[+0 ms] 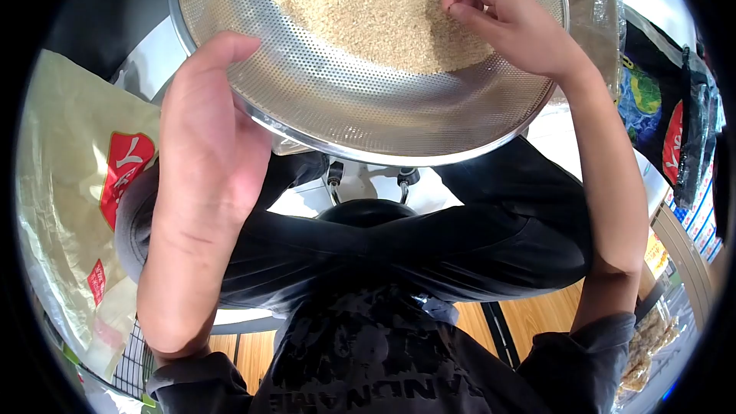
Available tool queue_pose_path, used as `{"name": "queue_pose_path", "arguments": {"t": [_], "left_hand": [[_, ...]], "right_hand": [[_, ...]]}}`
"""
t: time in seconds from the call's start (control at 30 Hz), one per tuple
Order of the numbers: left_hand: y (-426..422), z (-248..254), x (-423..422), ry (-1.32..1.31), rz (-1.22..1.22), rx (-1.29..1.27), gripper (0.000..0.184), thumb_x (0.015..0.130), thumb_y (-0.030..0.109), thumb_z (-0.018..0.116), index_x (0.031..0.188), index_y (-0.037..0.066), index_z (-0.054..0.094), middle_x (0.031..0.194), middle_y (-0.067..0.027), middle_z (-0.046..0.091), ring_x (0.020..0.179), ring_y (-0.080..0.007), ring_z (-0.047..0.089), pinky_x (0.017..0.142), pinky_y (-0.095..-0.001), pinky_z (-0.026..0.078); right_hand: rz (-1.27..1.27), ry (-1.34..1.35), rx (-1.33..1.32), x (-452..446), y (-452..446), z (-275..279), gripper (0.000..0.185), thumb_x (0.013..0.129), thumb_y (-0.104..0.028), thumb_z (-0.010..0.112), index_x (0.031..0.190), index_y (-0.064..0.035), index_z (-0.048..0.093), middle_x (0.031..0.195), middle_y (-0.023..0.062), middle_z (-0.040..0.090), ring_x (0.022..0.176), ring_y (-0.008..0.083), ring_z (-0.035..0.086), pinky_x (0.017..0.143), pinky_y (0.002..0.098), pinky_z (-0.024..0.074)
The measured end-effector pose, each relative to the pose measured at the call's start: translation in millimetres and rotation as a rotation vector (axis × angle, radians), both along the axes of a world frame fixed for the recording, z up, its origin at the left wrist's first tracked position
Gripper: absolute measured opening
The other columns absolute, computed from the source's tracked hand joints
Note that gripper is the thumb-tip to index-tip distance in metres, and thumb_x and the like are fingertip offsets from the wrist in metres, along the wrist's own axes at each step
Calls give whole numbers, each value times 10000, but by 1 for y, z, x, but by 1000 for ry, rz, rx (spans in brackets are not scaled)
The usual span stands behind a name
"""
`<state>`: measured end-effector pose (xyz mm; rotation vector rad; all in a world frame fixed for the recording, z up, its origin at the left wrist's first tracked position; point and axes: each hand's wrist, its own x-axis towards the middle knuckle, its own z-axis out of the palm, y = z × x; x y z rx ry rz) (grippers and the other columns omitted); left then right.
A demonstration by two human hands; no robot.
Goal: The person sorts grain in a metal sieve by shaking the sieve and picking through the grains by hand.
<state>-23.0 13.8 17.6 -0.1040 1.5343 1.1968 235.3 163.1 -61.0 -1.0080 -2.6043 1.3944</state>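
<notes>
A wide, shallow perforated metal sieve [360, 119] is held over my lap, tilted a little. Small pale tan grains [360, 11] cover its far part, leaving the near side bare. My left hand [215, 107] grips the sieve's rim at the left, thumb over the inside and the other fingers hidden underneath. Above the grains at the right, my right hand [510, 19] is closed with thumb and fingertips pinched together. Whatever may be between those fingertips is too small to make out.
A pale plastic sack [77, 161] with a red label stands at the left. Dark printed packaging [652, 100] and a clear bag of brown bits [648, 345] are on the right. My crossed legs [383, 253] lie below the sieve, above a wooden floor [548, 318].
</notes>
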Motion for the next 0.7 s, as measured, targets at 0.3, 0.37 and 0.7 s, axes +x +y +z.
{"name": "queue_pose_path", "arguments": {"t": [0.3, 0.37, 0.7], "left_hand": [[-1, -2, -1, -66, 8, 12, 347, 990, 136, 535, 1295, -28, 558, 1281, -118, 619, 1214, -235, 575, 1068, -408, 438], [0, 4, 1, -29, -45, 13, 427, 1002, 162, 522, 1362, -65, 476, 1330, -145, 549, 1236, -261, 535, 1092, -450, 422], [-2, -1, 0, -50, -24, 25, 440, 1001, 159, 518, 1371, -73, 464, 1341, -149, 540, 1265, -269, 513, 1113, -463, 400]], "right_hand": [[-339, -103, 253, 45, 41, 29, 222, 1017, -188, 660, 1158, -25, 714, 941, -1, 687, 912, 68, 629, 828, 235, 498], [-627, -88, 334, 68, 53, 31, 243, 983, -212, 688, 1126, -25, 744, 867, 2, 689, 838, 59, 614, 771, 236, 493], [-876, -315, 511, 114, 65, 29, 251, 866, -247, 754, 1025, -57, 793, 765, 11, 705, 708, 98, 629, 733, 285, 526]]}}
